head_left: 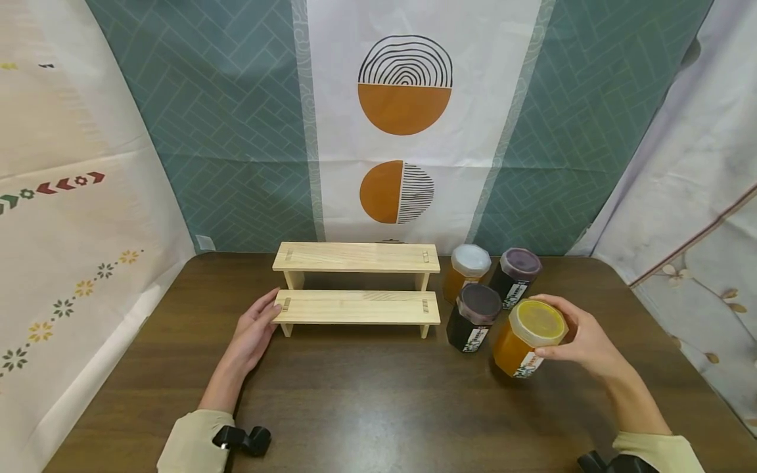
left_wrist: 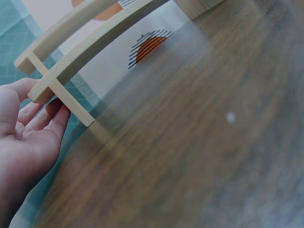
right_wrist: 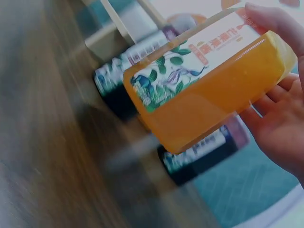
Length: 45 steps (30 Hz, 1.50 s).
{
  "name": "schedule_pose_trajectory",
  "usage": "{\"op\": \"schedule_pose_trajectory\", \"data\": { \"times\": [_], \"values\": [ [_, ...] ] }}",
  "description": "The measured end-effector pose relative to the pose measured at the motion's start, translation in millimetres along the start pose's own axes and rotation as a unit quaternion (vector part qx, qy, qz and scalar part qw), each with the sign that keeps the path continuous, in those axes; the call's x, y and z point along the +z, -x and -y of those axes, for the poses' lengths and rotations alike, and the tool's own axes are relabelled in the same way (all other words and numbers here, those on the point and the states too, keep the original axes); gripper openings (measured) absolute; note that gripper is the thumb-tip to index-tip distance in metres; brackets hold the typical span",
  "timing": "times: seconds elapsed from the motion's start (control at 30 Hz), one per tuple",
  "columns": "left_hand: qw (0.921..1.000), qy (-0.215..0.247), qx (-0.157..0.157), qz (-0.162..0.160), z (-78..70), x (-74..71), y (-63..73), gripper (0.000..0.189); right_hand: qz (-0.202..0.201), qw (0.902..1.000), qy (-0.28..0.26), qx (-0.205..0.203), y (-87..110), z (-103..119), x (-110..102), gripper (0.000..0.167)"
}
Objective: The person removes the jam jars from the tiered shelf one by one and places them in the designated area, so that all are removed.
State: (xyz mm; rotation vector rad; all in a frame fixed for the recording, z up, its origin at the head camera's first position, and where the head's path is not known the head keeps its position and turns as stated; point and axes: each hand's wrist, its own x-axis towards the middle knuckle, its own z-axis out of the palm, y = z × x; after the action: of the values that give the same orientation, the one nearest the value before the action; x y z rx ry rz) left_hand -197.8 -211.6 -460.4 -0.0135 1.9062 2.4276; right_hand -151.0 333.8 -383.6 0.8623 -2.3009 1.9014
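My right hand (head_left: 582, 332) grips a yellow-lidded jar (head_left: 529, 338) of orange contents, thumb and fingers around its upper part. The right wrist view shows this jar tilted, its leafy printed label (right_wrist: 190, 59) facing the camera. At the two-tier wooden shelf stand (head_left: 355, 307), my left hand (head_left: 254, 332) holds the left end of the lower board, with the thumb at the board's end and the other fingers below it (left_wrist: 35, 116). Close by the held jar stand a dark jar (head_left: 473, 318), another dark jar (head_left: 516, 276) and a white-lidded orange jar (head_left: 467, 268).
The brown wooden table (head_left: 378, 407) has rounded far corners. Behind it hangs a green and white patterned cloth (head_left: 236, 131). Pale printed cloths flank both sides, one on the left (head_left: 77, 230) and one on the right (head_left: 698, 263). The three standing jars are right of the shelf stand.
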Motion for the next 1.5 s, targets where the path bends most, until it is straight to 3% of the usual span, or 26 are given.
{"op": "schedule_pose_trajectory", "data": {
  "times": [0.27,0.53,0.77,0.93,1.23,1.4,1.5],
  "values": [
    [1.0,0.0,-0.001,0.007,-0.3,0.2,-1.1,0.061,-0.006,0.9975,0.02,0.067,-13.2,-25.1,-22.3,0.068],
    [0.9999,0.003,-0.008,0.011,1.0,2.5,1.3,0.061,0.012,0.9956,-0.069,0.062,-18.6,-45.1,-32.4,0.069],
    [0.9999,-0.007,-0.008,0.004,-2.3,1.6,0.2,0.062,0.054,0.994,0.011,0.095,-25.5,-40.8,-40.8,0.067],
    [1.0,-0.006,-0.007,0.004,-0.7,2.8,-0.7,0.061,0.066,0.9918,0.056,0.094,-26.8,-37.2,-44.6,0.066],
    [0.9999,0.0,-0.005,0.012,2.1,5.4,-3.6,0.06,0.068,0.989,0.07,0.111,-22.2,-32.6,-49.9,0.066],
    [0.9999,-0.015,-0.007,0.005,0.2,2.2,-2.5,0.061,0.076,0.9879,0.068,0.117,-21.9,-29.2,-48.6,0.07],
    [0.9994,-0.032,-0.011,-0.003,-4.3,-0.8,-1.6,0.062,0.061,0.989,0.083,0.106,-18.4,-23.6,-45.8,0.067]
  ]
}}
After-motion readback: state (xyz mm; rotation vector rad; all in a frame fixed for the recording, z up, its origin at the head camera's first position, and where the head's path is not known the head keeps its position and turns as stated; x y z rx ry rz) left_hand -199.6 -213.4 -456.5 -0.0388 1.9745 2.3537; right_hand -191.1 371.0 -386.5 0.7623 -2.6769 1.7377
